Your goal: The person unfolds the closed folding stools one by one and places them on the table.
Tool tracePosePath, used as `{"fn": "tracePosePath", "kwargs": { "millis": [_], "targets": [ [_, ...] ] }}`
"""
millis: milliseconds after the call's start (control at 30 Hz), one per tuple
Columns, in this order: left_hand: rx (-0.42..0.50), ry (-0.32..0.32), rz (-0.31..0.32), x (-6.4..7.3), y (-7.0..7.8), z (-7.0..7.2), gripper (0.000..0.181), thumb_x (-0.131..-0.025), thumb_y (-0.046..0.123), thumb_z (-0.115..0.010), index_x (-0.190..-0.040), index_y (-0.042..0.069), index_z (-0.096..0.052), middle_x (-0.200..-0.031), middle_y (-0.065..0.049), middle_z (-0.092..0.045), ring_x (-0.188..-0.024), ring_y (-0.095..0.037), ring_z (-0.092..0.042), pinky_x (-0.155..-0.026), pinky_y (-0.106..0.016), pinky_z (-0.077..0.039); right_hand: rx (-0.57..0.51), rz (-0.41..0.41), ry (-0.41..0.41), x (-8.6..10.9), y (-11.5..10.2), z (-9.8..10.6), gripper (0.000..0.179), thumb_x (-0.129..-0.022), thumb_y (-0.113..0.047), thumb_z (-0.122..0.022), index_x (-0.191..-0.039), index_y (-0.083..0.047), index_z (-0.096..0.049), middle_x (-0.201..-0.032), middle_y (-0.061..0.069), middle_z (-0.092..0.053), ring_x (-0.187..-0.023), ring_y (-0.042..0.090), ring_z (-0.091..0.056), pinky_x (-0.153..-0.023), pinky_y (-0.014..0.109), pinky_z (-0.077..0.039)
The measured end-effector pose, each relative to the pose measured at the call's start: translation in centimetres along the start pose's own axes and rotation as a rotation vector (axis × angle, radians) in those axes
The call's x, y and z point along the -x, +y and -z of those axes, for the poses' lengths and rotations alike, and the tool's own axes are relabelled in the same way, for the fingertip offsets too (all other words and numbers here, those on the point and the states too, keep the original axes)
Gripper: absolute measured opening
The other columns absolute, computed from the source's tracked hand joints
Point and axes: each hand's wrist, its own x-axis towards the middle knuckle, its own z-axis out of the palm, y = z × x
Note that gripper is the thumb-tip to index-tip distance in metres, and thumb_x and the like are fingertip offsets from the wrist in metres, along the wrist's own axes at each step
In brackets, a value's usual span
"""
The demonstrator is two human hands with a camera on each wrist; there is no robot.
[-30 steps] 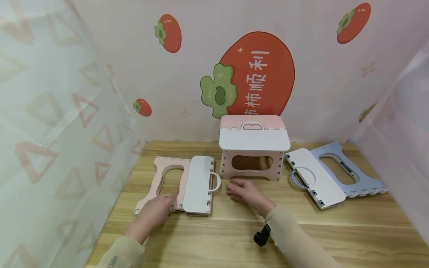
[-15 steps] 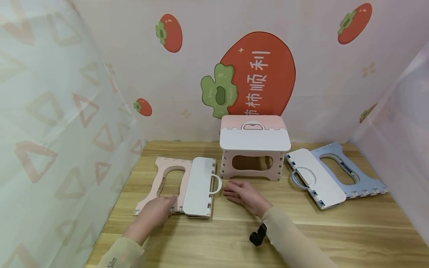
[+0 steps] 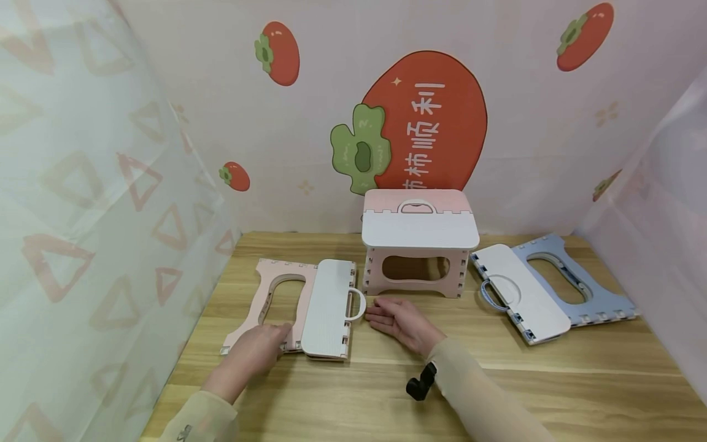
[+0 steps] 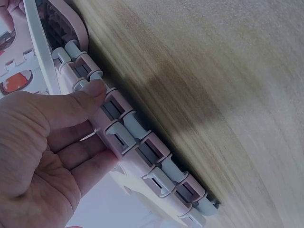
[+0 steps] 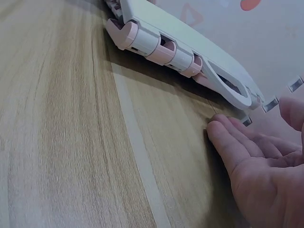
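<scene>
A folded pink and white step stool [image 3: 326,307] lies flat on the left of the table, its white loop handle [image 3: 361,305] pointing right. My left hand [image 3: 256,350] pinches the stool's near edge; in the left wrist view the thumb [image 4: 90,97] lies on the hinged side and the fingers lie across the panel. My right hand [image 3: 405,324] is beside the handle, fingers extended and low over the wood. In the right wrist view its fingertips [image 5: 216,128] are just short of the handle's loop [image 5: 232,90].
An unfolded pink and white step stool [image 3: 420,230] stands at the back middle, just beyond my right hand. To the right lies a folded blue and white stool [image 3: 521,291]. Patterned sheets wall in the wooden table [image 3: 342,399] at the back and sides.
My right hand has slid a little left, closer to the handle, and its fingers have straightened somewhat. The folded pink stool has shifted very slightly right; my left hand keeps its hold.
</scene>
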Motion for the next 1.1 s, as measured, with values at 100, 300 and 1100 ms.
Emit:
{"fn": "tracePosePath", "kwargs": {
  "millis": [100, 300, 1100],
  "targets": [
    [0.001, 0.001, -0.004, 0.0, 0.0, 0.0, 0.029, -0.076, -0.003, -0.082, -0.098, 0.009, -0.065, -0.073, -0.004, -0.067, -0.066, -0.025, -0.065, -0.059, -0.045, -0.054, -0.056, -0.011, 0.011, -0.2, 0.1, -0.1, 0.048, -0.110, -0.016, -0.048, -0.145, 0.015, -0.038, -0.139, 0.035, -0.052, -0.133, 0.043, -0.053, -0.111, 0.047, -0.047],
    [0.003, 0.010, -0.017, 0.1, 0.0, 0.0, 0.028, -0.077, -0.002, -0.083, -0.092, 0.010, -0.062, -0.070, -0.003, -0.064, -0.063, -0.025, -0.063, -0.056, -0.045, -0.052, -0.117, -0.033, 0.009, -0.5, 0.5, -0.6, 0.046, -0.110, -0.014, -0.048, -0.144, 0.015, -0.040, -0.137, 0.036, -0.053, -0.128, 0.040, -0.058, -0.112, 0.050, -0.045],
    [-0.007, 0.210, -0.035, 1.9, 0.4, -2.5, 0.039, -0.087, -0.019, -0.061, -0.122, -0.002, -0.063, -0.125, -0.024, -0.068, -0.119, -0.046, -0.063, -0.083, -0.057, -0.060, -0.158, -0.004, -0.015, -1.1, 1.0, -2.3, 0.042, -0.109, -0.003, -0.043, -0.144, 0.019, -0.038, -0.133, 0.036, -0.058, -0.127, 0.039, -0.060, -0.113, 0.050, -0.044]
  ]
}}
